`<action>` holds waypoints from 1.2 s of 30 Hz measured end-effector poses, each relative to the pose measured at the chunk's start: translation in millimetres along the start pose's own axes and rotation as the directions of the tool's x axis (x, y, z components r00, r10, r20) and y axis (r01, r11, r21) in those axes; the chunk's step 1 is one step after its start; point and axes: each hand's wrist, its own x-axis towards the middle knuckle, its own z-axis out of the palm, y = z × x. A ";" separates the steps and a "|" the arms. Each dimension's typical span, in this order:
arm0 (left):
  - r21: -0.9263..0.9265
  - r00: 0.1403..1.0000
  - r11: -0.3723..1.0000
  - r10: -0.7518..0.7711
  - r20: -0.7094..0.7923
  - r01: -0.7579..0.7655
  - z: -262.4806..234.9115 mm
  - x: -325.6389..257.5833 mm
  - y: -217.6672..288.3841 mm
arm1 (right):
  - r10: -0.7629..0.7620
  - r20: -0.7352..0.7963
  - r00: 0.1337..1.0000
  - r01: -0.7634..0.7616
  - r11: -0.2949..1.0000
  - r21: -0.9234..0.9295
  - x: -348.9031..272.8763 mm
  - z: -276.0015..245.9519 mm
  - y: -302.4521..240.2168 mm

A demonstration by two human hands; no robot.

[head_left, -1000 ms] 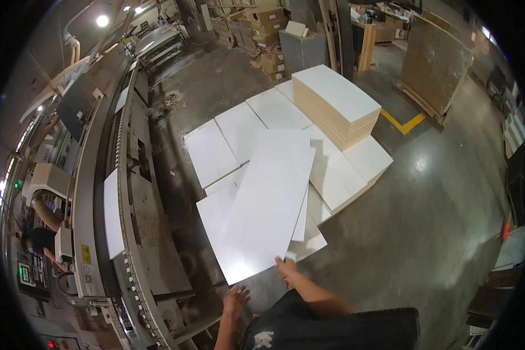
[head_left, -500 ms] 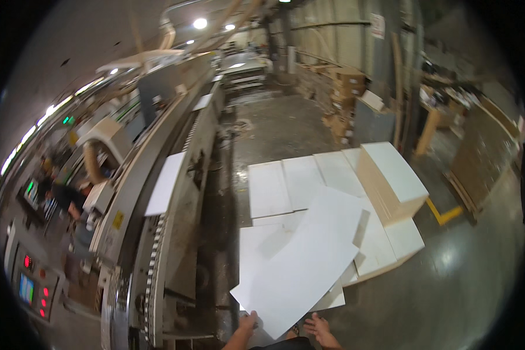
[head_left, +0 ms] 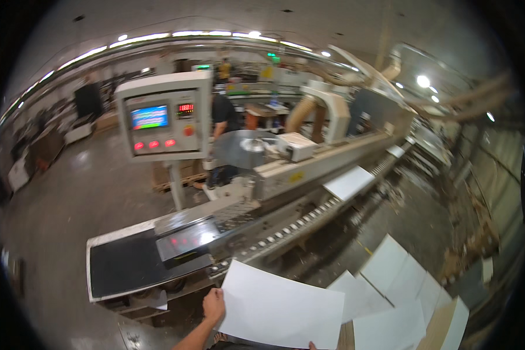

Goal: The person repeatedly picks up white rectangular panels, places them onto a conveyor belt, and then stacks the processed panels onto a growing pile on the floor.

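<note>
I carry a large flat white panel (head_left: 283,309) in front of me at the bottom of the view. My left hand (head_left: 213,306) grips its left edge, thumb on top. Only a fingertip of my right hand (head_left: 312,346) shows at the panel's lower edge, so its grip is mostly hidden. Just ahead of the panel lies the infeed end of a long machine with a roller conveyor (head_left: 286,230) and a black loading plate (head_left: 128,268).
Another white panel (head_left: 349,182) rides on the conveyor farther along. A control box with a screen and red buttons (head_left: 164,119) stands on a post. White panels (head_left: 399,291) lie stacked on the floor at right. A person (head_left: 221,116) stands behind the machine.
My view has swung left from the floor stack to the machine. The white panel has come up off the stack and is now held near the conveyor's infeed end.
</note>
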 end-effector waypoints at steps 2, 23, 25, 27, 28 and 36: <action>-0.023 0.984 1.000 -0.024 -0.179 0.020 -59.6 19.2 -58.9 | 0.038 -0.038 0.999 -0.045 0.975 -0.219 -34.8 92.8 26.6; -0.524 0.788 0.802 -0.509 -0.347 0.288 -238.2 98.5 -262.6 | -0.013 0.296 0.955 0.240 0.622 -0.746 -116.9 500.1 137.1; -0.561 0.830 0.804 -0.442 -0.340 0.198 -235.3 109.5 -248.5 | -0.055 0.293 0.954 0.264 0.617 -0.742 -115.0 516.4 135.9; -0.510 0.846 0.805 -0.473 -0.247 0.301 -234.3 121.5 -237.2 | -0.093 0.274 0.957 0.272 0.608 -0.746 -102.5 525.9 131.3; -0.475 0.847 0.807 -0.489 -0.209 0.349 -237.4 126.0 -235.9 | -0.096 0.273 0.957 0.275 0.599 -0.752 -101.1 532.0 132.4; -0.415 0.839 0.823 -0.501 -0.212 0.387 -235.0 141.4 -239.2 | -0.086 0.197 0.977 0.212 0.540 -0.815 -92.2 554.6 128.3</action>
